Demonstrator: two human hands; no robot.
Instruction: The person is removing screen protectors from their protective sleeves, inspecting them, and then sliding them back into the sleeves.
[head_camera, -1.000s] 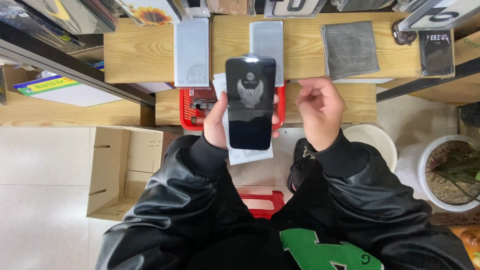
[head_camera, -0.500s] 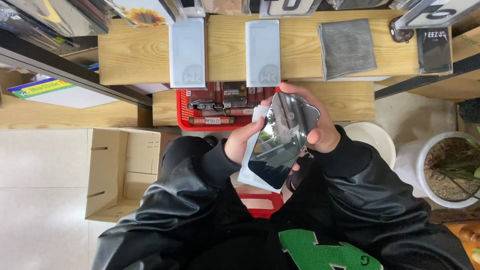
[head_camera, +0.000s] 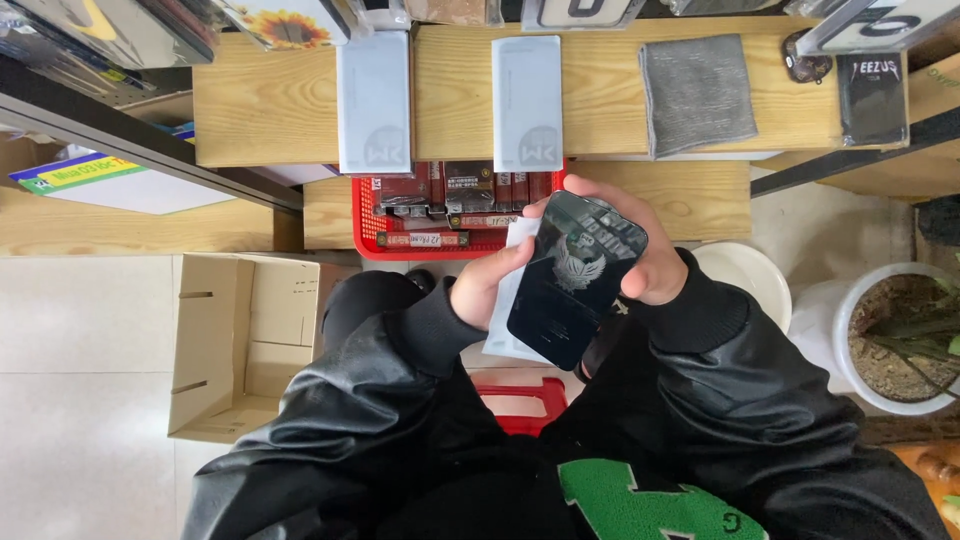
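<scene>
1. The person's left hand (head_camera: 488, 285) and right hand (head_camera: 640, 250) are together in front of the chest, both clamped on the same flat black packet (head_camera: 575, 280).
2. The black packet is a glossy rectangle with a pale emblem printed on it; it is tilted, its upper end toward the right hand and its lower end toward the person's lap.
3. The left hand grips the packet's left edge, and the right hand wraps around its upper right corner, fingers curled over the top.
4. A white sleeve (head_camera: 505, 310) lies directly behind the black packet, touching it, and shows along its left side beside the left hand.
5. Both arms wear black leather sleeves (head_camera: 400, 380).
6. Just beyond the hands, a red basket (head_camera: 375, 245) holds rows of small dark boxes and sits under the edge of the wooden bench (head_camera: 260, 110).
7. On the bench lie two pale blue-grey flat packs (head_camera: 373, 100) side by side but apart, and further right a grey cloth (head_camera: 697, 95).
8. An open cardboard box (head_camera: 235, 340) stands on the floor at the person's left.
9. A white plant pot (head_camera: 880, 330) with soil stands at the right.
</scene>
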